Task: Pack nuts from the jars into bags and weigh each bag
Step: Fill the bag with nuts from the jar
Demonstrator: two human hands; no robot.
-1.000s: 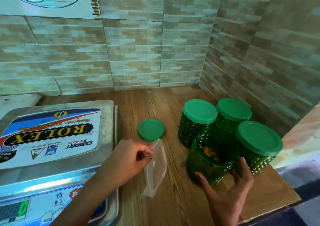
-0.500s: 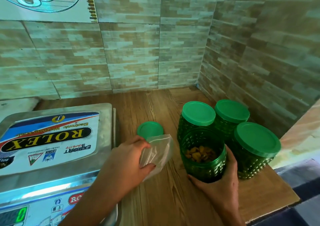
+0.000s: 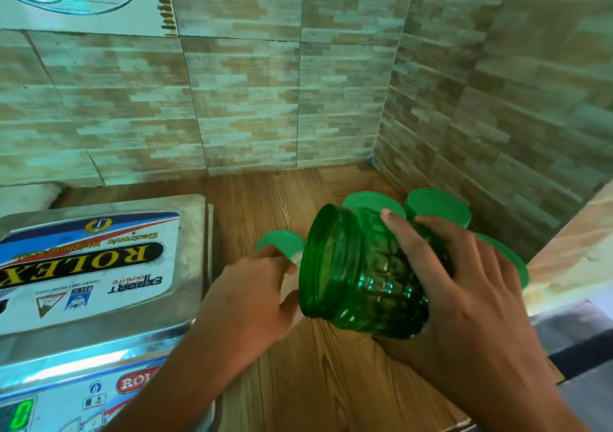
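Beside the scale (image 3: 99, 265), right hand (image 3: 471, 299) grip clasping tipped jar (image 3: 358, 275), left hand (image 3: 245, 295) grip pinching bag (image 3: 288, 285), mostly hidden.

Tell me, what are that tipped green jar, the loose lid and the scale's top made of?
The green jar looks like see-through tinted plastic or glass, glossy, with moulded bumps. The loose lid looks like matte opaque plastic. The scale's top seems brushed steel: grey, softly reflective.

Beige-and-green brick-pattern tiled walls (image 3: 248, 100) meeting in a corner right of centre; brown wood-grain countertop (image 3: 265, 206) below; glassware-printed tile (image 3: 83, 0) upper left.
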